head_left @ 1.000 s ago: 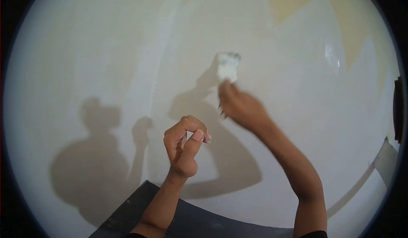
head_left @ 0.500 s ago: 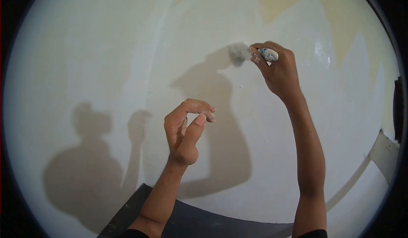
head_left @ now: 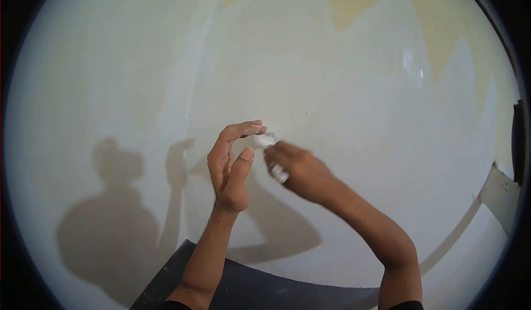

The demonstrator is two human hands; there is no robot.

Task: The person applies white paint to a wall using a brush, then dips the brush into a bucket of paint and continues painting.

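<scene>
My right hand [head_left: 304, 173] is closed around a paintbrush [head_left: 280, 173], its paint-marked handle end showing below the fingers. The white-coated bristles point up and left, close to the fingertips of my left hand [head_left: 228, 163]. That hand is raised with curved fingers and the thumb apart, and paint specks mark its fingers. Behind both hands is a wall [head_left: 354, 144] coated in pale, partly glossy paint. Jagged yellow patches [head_left: 354, 3] show along its upper part.
Below the hands lies a dark grey surface [head_left: 265, 282] with a curved edge. At the right stand a light grey panel [head_left: 500, 191] and a dark upright object [head_left: 518, 144]. Shadows of a person and arms fall on the wall.
My right hand has swept the paintbrush down and left, from higher on the wall to beside my left hand. The left hand's thumb and fingers have parted a little.
</scene>
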